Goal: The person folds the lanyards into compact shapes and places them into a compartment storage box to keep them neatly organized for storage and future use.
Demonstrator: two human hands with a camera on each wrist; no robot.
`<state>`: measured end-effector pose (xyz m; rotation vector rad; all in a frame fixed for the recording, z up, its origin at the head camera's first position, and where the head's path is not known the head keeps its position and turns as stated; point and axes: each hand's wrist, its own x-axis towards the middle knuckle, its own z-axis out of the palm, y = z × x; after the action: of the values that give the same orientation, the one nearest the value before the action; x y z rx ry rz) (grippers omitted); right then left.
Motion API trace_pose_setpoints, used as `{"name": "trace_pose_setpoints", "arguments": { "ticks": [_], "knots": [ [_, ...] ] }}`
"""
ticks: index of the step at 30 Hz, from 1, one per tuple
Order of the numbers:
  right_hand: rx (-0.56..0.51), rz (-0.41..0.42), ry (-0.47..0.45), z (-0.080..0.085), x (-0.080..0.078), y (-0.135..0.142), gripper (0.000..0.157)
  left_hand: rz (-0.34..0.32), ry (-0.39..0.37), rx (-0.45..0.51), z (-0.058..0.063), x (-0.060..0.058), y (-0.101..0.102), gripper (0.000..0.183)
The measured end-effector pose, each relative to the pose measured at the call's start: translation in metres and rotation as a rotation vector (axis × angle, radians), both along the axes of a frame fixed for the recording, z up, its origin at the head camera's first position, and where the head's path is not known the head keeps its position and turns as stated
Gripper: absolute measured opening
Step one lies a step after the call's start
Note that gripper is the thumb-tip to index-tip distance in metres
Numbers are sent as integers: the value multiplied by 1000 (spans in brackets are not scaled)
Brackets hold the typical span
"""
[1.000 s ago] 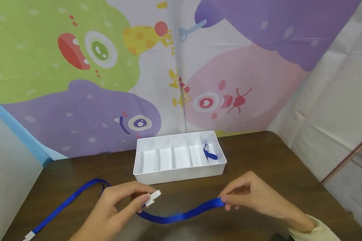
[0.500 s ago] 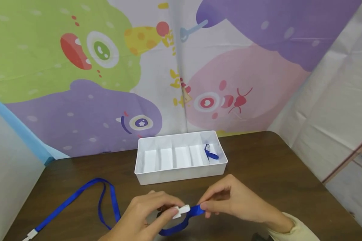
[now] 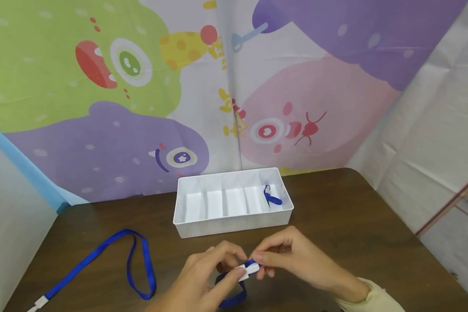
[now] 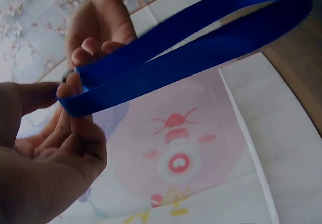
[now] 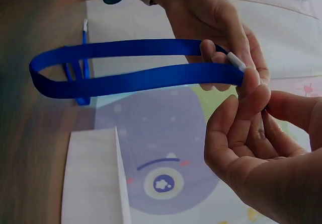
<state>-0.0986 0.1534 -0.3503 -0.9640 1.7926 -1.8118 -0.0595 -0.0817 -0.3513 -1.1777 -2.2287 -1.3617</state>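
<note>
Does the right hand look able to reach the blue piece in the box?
Probably not yet: the right hand pinches the strap, though the box is open above the blue piece.

You are viewing a far backdrop (image 3: pixel 226 80) that is carrying a column of small yellow characters (image 3: pixel 227 105); you are finding these illegible, and you are reading no other text, label or number.

Box (image 3: pixel 234 226): near table's (image 3: pixel 347 208) back edge
Small strap (image 3: pixel 274 200): in box's right-end compartment
Lanyard (image 3: pixel 86 262): near table's left edge
Second lanyard (image 3: pixel 235 300): held before box
</note>
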Motion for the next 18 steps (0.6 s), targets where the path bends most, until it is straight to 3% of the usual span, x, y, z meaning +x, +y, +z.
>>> {"name": "trace_pose_setpoints", "arguments": {
  "ticks": [4,9,13,18],
  "knots": [
    [2,-18,2,1,2,-1,16,74,25,33,-2,2,5,23],
    [-13,-22,69,-2,8,-3,14,140,52,25,-6,5,10,23],
    [-13,-33,96,-3,9,-4,14,152,81,-5,-8,5,10,24],
    [-11,-58,130,-1,8,-1,13,152,37,-78,-4,4,4,23]
  ]
}}
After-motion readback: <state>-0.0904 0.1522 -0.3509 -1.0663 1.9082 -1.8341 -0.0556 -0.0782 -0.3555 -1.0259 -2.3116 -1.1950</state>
